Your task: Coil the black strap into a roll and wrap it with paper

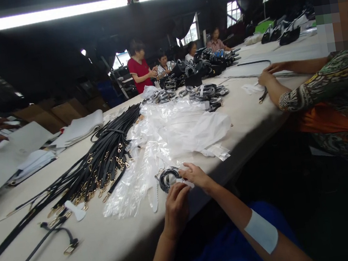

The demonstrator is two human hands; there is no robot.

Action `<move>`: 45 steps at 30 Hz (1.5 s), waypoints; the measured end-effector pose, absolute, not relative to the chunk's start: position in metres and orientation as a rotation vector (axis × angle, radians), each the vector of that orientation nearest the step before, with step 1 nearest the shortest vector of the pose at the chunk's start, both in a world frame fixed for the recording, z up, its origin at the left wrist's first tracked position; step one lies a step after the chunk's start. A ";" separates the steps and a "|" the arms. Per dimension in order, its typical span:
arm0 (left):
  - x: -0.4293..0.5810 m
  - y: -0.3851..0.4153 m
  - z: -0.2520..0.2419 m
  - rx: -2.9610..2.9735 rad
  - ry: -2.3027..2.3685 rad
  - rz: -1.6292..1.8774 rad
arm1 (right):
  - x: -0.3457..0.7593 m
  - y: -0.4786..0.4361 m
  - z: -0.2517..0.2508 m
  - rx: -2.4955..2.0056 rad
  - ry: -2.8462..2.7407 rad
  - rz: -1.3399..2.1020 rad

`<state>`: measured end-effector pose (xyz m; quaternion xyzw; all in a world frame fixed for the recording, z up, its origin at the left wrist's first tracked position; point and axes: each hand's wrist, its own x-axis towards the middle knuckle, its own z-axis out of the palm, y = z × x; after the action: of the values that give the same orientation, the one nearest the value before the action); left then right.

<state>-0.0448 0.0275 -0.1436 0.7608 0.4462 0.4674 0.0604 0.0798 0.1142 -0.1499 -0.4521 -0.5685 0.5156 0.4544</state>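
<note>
The left hand [176, 209] and the right hand [195, 175] met at the near edge of the worktop [118, 245], both closed on a coiled black strap [168, 177] that sat partly inside a clear plastic bag [155, 184]; the left grip pinched the bag's near side, the right grip held the coil's far side with the fingers curled over it. Beyond the hands lay a loose heap of clear bags [187, 131] (whether any of them held anything could not be told). To the left, a long bundle of black straps [107, 156] with gold clasps stretched across the worktop, and a single strap [59, 231] lay apart near the edge. Farther off sat more coiled straps [207, 92]. A co-worker's hand [266, 77] rested on the worktop at the right.
</note>
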 end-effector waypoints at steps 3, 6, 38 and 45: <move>-0.060 0.020 -0.141 2.244 1.573 1.643 | 0.078 0.123 -0.146 -1.110 -1.494 1.373; -0.084 0.021 -0.136 1.613 1.966 1.754 | 0.072 0.131 -0.143 -1.168 -1.553 1.321; -0.098 0.056 -0.115 1.282 1.686 1.444 | 0.071 0.124 -0.153 -0.815 -1.667 1.252; -0.113 0.063 -0.111 1.537 1.672 1.200 | 0.067 0.122 -0.155 -0.959 -1.716 1.115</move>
<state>-0.1132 0.0633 -0.1109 0.5738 0.6246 0.4482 0.2825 0.0668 0.1223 -0.1545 -0.3838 -0.6867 0.4463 0.4265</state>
